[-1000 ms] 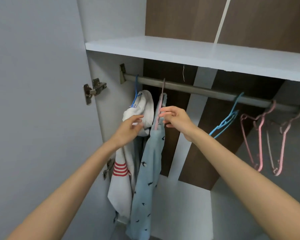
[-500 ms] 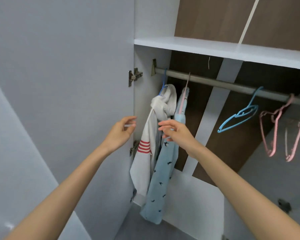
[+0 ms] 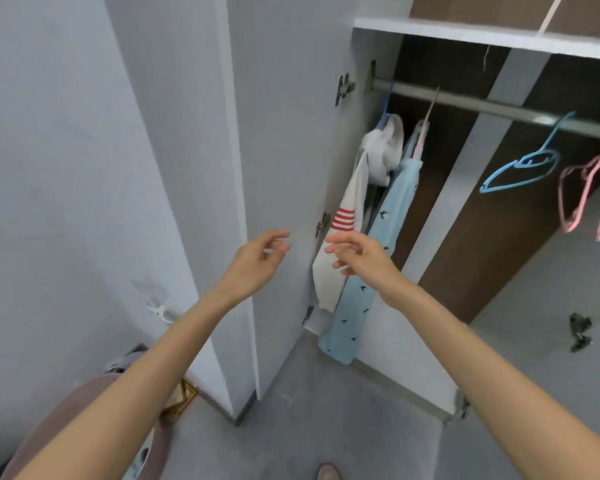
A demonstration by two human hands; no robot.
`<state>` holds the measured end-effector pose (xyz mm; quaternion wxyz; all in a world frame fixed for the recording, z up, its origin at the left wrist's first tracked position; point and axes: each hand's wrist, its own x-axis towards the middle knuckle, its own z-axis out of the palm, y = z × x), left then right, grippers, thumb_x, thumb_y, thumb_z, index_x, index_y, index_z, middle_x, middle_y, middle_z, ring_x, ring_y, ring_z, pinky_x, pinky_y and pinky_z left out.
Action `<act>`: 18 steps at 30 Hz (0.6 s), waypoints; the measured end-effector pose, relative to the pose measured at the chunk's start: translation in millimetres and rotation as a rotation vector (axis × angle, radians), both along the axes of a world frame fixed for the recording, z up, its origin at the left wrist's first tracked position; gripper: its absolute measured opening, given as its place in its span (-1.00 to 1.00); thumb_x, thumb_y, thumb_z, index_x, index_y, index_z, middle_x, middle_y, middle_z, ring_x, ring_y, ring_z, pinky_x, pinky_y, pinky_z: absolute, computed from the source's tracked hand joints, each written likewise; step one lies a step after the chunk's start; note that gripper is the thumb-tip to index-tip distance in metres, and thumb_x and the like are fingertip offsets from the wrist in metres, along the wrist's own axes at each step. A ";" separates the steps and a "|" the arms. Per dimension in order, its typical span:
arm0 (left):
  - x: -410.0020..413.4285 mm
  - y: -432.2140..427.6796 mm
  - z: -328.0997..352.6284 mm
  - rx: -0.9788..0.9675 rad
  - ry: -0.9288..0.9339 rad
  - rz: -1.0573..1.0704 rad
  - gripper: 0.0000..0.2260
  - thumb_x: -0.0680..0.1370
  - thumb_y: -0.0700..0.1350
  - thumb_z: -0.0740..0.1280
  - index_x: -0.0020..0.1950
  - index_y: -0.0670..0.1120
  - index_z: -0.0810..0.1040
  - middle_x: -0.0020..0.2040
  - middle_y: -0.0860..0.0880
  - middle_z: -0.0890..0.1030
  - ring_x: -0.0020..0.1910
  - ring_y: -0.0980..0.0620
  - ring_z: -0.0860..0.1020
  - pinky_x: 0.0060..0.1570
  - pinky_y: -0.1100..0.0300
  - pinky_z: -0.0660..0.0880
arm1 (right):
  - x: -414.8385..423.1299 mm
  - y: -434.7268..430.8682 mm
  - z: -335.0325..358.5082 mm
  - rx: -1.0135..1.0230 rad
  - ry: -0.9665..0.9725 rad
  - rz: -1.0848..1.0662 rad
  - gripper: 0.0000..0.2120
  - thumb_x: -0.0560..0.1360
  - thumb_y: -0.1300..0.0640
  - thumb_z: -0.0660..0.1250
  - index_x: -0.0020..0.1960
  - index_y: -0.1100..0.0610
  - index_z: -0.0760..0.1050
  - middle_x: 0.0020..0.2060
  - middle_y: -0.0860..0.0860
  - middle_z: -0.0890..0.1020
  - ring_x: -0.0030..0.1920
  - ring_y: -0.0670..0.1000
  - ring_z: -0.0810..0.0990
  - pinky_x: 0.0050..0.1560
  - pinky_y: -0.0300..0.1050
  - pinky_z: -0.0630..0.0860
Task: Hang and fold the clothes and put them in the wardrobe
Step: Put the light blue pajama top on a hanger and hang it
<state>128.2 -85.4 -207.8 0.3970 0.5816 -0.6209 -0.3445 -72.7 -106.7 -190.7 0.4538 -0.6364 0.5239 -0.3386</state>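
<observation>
At the left end of the rail (image 3: 482,105) hang the white top with red stripes (image 3: 347,216), nearest the end, and the light blue bird-print garment (image 3: 368,289) just right of it. Below the rail, the left hand (image 3: 257,261) and right hand (image 3: 364,258) hover, each grip loosely curled and holding nothing. Farther right on the rail hang a bare blue hanger (image 3: 520,168) and pink hangers (image 3: 575,195)

Wardrobe interior from the front. The shelf (image 3: 499,38) lies above the rail (image 3: 482,105). At the rail's left end hang 2 garments, the left garment (image 3: 347,220) touching the right garment (image 3: 361,306), both just beside the open door (image 3: 284,133). Well apart to the right hang the nearer empty hanger (image 3: 520,168) and the farther hangers (image 3: 574,202). Before the door is the left hand (image 3: 257,261); before the garments, the right hand (image 3: 364,258).
</observation>
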 end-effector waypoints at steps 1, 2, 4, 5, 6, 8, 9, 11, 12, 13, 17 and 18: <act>8.1 12.0 -2.7 0.003 0.000 0.020 -0.76 0.60 -0.07 0.22 0.27 0.00 0.48 0.11 -0.03 0.58 0.05 -0.01 0.58 -0.06 0.33 0.41 | 6.3 8.7 -2.5 0.009 0.007 0.016 -0.79 0.61 0.26 0.18 0.16 0.10 0.51 -0.04 -0.04 0.61 -0.19 -0.08 0.57 -0.14 -0.25 0.51; 16.5 23.6 -5.8 0.006 -0.003 0.040 -0.76 0.60 -0.07 0.22 0.26 0.01 0.48 0.10 -0.01 0.59 0.04 0.00 0.59 -0.07 0.34 0.41 | 12.4 16.6 -4.6 0.016 0.013 0.032 -0.79 0.60 0.26 0.17 0.16 0.11 0.51 -0.04 -0.04 0.61 -0.19 -0.07 0.57 -0.13 -0.25 0.51; 33.4 47.3 -11.6 0.021 -0.008 0.082 -0.77 0.61 -0.08 0.21 0.26 0.02 0.48 0.07 0.03 0.60 0.03 0.03 0.59 -0.10 0.37 0.42 | 24.9 30.5 -9.2 0.031 0.026 0.071 -0.78 0.60 0.28 0.17 0.17 0.13 0.50 -0.03 -0.01 0.61 -0.18 -0.05 0.56 -0.12 -0.21 0.50; 41.5 58.9 -14.3 0.030 -0.010 0.107 -0.77 0.61 -0.09 0.20 0.25 0.03 0.48 0.05 0.06 0.60 0.02 0.04 0.59 -0.11 0.36 0.43 | 31.0 36.4 -11.5 0.041 0.031 0.093 -0.78 0.60 0.29 0.17 0.17 0.14 0.50 -0.03 -0.01 0.60 -0.18 -0.04 0.55 -0.12 -0.21 0.50; 49.5 69.7 -17.2 0.035 -0.012 0.137 -0.78 0.61 -0.10 0.20 0.24 0.04 0.48 0.03 0.08 0.61 0.01 0.04 0.60 -0.11 0.35 0.43 | 37.0 42.2 -13.6 0.049 0.037 0.119 -0.78 0.59 0.30 0.17 0.17 0.15 0.50 -0.03 -0.01 0.60 -0.19 -0.04 0.55 -0.12 -0.21 0.49; 64.8 91.7 -22.7 0.048 -0.014 0.201 -0.79 0.61 -0.11 0.19 0.22 0.05 0.47 -0.02 0.15 0.60 -0.01 0.05 0.61 -0.15 0.36 0.43 | 48.9 52.7 -19.0 0.058 0.055 0.177 -0.78 0.59 0.29 0.17 0.16 0.12 0.50 -0.04 -0.02 0.60 -0.20 -0.06 0.54 -0.12 -0.22 0.49; 71.4 103.3 -24.8 0.057 -0.012 0.233 -0.80 0.61 -0.11 0.19 0.22 0.05 0.47 -0.03 0.17 0.59 -0.01 0.05 0.61 -0.17 0.36 0.43 | 55.2 57.7 -21.9 0.060 0.060 0.205 -0.78 0.59 0.30 0.17 0.14 0.11 0.51 -0.05 -0.03 0.60 -0.21 -0.06 0.54 -0.13 -0.22 0.49; 82.6 126.9 -28.2 0.068 -0.007 0.299 -0.80 0.61 -0.11 0.19 0.22 0.02 0.47 -0.01 0.13 0.60 -0.01 0.03 0.61 -0.18 0.33 0.45 | 68.6 68.1 -27.4 0.064 0.064 0.263 -0.79 0.59 0.30 0.17 0.12 0.10 0.51 -0.08 -0.04 0.60 -0.24 -0.08 0.53 -0.17 -0.25 0.47; 87.4 138.9 -29.9 0.072 -0.004 0.334 -0.79 0.61 -0.12 0.19 0.23 -0.01 0.47 0.01 0.07 0.61 -0.01 0.01 0.60 -0.16 0.31 0.46 | 75.5 74.0 -30.4 0.068 0.069 0.297 -0.79 0.59 0.30 0.17 0.12 0.10 0.51 -0.09 -0.05 0.60 -0.24 -0.09 0.53 -0.18 -0.26 0.47; 91.4 151.0 -31.3 0.077 0.003 0.368 -0.78 0.61 -0.13 0.20 0.24 -0.04 0.47 0.04 0.01 0.62 0.00 -0.02 0.60 -0.13 0.27 0.47 | 82.4 80.0 -33.8 0.073 0.074 0.334 -0.79 0.59 0.29 0.18 0.12 0.09 0.51 -0.09 -0.06 0.60 -0.24 -0.09 0.54 -0.19 -0.28 0.47; 106.8 203.8 -39.7 0.124 0.003 0.492 -0.76 0.62 -0.14 0.18 0.28 -0.07 0.45 0.06 -0.02 0.59 0.01 -0.03 0.59 -0.09 0.27 0.47 | 110.2 104.7 -49.7 0.092 0.088 0.466 -0.79 0.58 0.28 0.18 0.06 0.02 0.51 -0.06 -0.04 0.61 -0.23 -0.08 0.54 -0.18 -0.26 0.48; 111.9 218.2 -43.6 0.138 -0.005 0.521 -0.75 0.62 -0.14 0.18 0.29 -0.08 0.45 0.06 -0.02 0.58 0.00 -0.03 0.58 -0.13 0.28 0.47 | 118.1 111.8 -54.0 0.100 0.093 0.496 -0.78 0.58 0.28 0.18 0.04 0.00 0.50 -0.06 -0.04 0.61 -0.23 -0.07 0.55 -0.18 -0.24 0.48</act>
